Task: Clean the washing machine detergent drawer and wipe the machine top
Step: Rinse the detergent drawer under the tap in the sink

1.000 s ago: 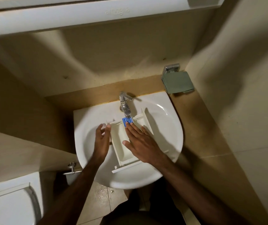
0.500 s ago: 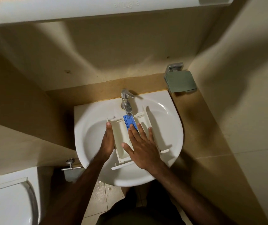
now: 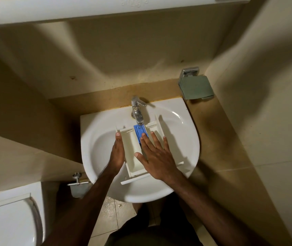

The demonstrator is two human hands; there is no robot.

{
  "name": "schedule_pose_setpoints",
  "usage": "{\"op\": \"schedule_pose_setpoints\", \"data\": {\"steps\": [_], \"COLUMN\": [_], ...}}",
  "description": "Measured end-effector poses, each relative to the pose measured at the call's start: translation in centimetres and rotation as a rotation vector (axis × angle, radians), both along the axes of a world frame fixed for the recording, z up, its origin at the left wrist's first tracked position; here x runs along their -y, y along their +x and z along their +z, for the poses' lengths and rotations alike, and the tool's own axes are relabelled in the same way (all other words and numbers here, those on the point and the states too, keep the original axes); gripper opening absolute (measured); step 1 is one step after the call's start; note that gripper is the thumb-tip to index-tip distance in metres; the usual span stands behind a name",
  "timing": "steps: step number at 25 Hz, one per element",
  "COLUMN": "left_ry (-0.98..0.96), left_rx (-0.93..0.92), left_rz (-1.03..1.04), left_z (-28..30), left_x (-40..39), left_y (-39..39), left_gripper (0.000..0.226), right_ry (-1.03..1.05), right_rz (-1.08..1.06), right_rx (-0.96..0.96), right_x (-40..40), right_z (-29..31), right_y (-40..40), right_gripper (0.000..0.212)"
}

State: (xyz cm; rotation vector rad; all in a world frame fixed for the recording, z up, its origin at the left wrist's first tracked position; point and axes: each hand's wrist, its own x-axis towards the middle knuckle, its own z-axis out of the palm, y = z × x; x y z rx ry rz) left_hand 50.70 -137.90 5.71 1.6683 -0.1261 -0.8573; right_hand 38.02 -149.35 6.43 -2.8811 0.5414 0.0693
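The white detergent drawer (image 3: 132, 146) lies in the white sink basin (image 3: 97, 148), its far end under the chrome tap (image 3: 137, 110). A blue insert (image 3: 140, 133) sits in the drawer's middle compartment. My left hand (image 3: 117, 153) presses flat against the drawer's left wall, fingers together. My right hand (image 3: 156, 157) lies palm down on top of the drawer with fingers spread; the fingertips touch the blue insert and the right compartment. The hand hides most of the right side of the drawer. No water stream is visible from the tap.
A green soap dish on a chrome bracket (image 3: 195, 87) hangs on the wall at the back right. A white toilet lid (image 3: 8, 222) is at the lower left. A white shelf (image 3: 106, 9) overhangs above. Walls close in on both sides.
My right hand slid back toward me along the drawer, uncovering more of the blue insert, and its fingers spread wider. My left hand moved up along the left wall. The view shifted slightly.
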Motion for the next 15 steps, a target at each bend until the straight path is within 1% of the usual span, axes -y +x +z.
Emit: {"op": "schedule_pose_setpoints", "data": {"steps": [4, 7, 9, 11, 12, 14, 15], "left_ry": [-0.006, -0.018, -0.012, -0.008, -0.007, -0.01, -0.01], "left_rx": [-0.007, -0.003, -0.004, -0.017, -0.024, -0.031, -0.028], "left_rz": [-0.014, 0.004, 0.019, 0.014, 0.01, 0.017, 0.024], "left_z": [0.3, 0.3, 0.0, 0.1, 0.1, 0.1, 0.0], "left_x": [-0.2, -0.1, -0.1, -0.1, -0.1, 0.0, 0.0], "left_y": [-0.1, -0.2, -0.3, -0.3, -0.2, -0.3, -0.3], "left_gripper": [0.078, 0.077, 0.076, 0.076, 0.076, 0.077, 0.075], "right_ry": [0.134, 0.161, 0.12, 0.122, 0.067, -0.045, -0.055], "right_rz": [-0.025, -0.044, -0.084, -0.134, -0.15, -0.17, -0.179], "right_rx": [-0.081, -0.014, 0.027, -0.073, -0.115, -0.18, -0.157], "right_x": [-0.9, -3.3, -4.0, -3.6, -3.5, -3.8, -4.1], "right_z": [0.9, 1.0, 0.8, 1.4, 2.2, 4.1, 4.8], "right_y": [0.6, -2.5, -3.5, -2.4, -1.7, -0.6, -0.1], "right_gripper": [0.083, 0.083, 0.078, 0.074, 0.07, 0.052, 0.042]}}
